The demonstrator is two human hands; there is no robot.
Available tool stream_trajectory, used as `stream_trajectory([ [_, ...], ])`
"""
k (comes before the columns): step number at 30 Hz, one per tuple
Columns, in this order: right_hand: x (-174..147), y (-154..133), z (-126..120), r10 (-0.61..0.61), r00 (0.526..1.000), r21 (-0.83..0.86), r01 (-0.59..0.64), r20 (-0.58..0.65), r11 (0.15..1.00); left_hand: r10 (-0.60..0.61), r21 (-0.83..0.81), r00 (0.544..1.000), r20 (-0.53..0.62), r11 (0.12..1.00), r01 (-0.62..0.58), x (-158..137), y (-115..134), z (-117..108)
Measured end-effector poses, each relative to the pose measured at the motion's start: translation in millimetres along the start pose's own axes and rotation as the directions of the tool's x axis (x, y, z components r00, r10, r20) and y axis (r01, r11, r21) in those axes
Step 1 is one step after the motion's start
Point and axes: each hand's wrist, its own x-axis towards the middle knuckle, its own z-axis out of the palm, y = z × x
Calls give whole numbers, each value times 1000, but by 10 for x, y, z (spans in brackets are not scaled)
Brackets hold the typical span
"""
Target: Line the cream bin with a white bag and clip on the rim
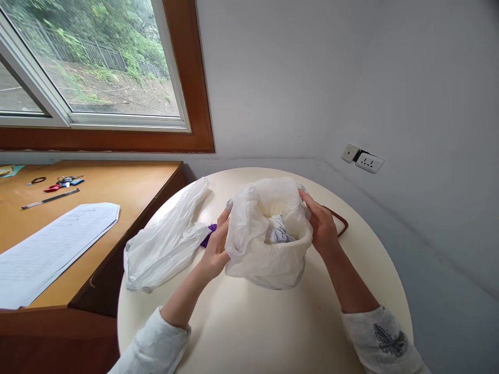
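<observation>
The left hand [217, 243] and the right hand [320, 221] are holding both sides of a thin, puffed-out white plastic bag [268, 264] with its mouth open. If they squeeze too hard, the thin plastic could rip or bunch up. If just one lets go, the bag could tip, and the crumpled white paper [278, 231] inside could fall out. Both arms reach forward, and the palms face each other, like hugging a ball. The bag is over the middle of the round cream worktop [273, 332]; I can't tell if its bottom touches. Near the left hand are a small purple thing [208, 236] and a long, wrinkly, see-through plastic bag [166, 244], which an elbow could bump. A thin brown loop [346, 223] just beside the right hand could snag the bag.
</observation>
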Motion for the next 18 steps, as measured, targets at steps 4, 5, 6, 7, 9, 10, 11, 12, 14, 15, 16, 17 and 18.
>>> stream_trajectory([
  [4, -45, -231, 7, -33, 999, 5, 33, 10, 999, 202, 98, 974, 105, 972, -213, -5, 106, -38],
  [5, -79, -290, -7, -33, 999, -3, 33, 10, 999, 227, 81, 970, 89, 969, -234, -11, 124, -57],
  [6, -119, -347, -29, -35, 999, -16, 36, 12, 999, 245, 65, 967, 65, 966, -249, -20, 145, -76],
  [7, -166, -403, -59, -44, 999, -34, 44, 13, 998, 259, 53, 965, 36, 964, -260, -34, 168, -94],
  [9, -273, -511, -138, -89, 996, -80, 90, 8, 993, 264, 50, 964, -27, 964, -262, -83, 226, -129],
  [10, -334, -564, -186, -115, 993, -110, 115, 4, 987, 259, 62, 964, -51, 965, -256, -118, 259, -147],
  [11, -398, -617, -239, -129, 992, -143, 128, 4, 981, 255, 85, 965, -65, 965, -249, -162, 293, -167],
  [12, -466, -668, -295, -131, 991, -175, 130, 9, 976, 254, 117, 965, -69, 962, -245, -212, 325, -191],
  [14, -613, -761, -414, -107, 994, -239, 112, 33, 965, 258, 194, 965, -45, 950, -245, -332, 380, -248],
  [15, -690, -799, -474, -90, 995, -271, 99, 47, 957, 258, 234, 966, -23, 940, -246, -398, 401, -282],
  [16, -769, -830, -531, -71, 996, -306, 87, 61, 948, 255, 278, 967, -3, 929, -244, -466, 416, -316],
  [17, -850, -852, -584, -50, 996, -344, 71, 70, 936, 248, 324, 969, 14, 915, -240, -536, 428, -351],
  [18, -930, -864, -632, -25, 997, -387, 52, 76, 920, 240, 374, 970, 30, 898, -233, -605, 436, -384],
])
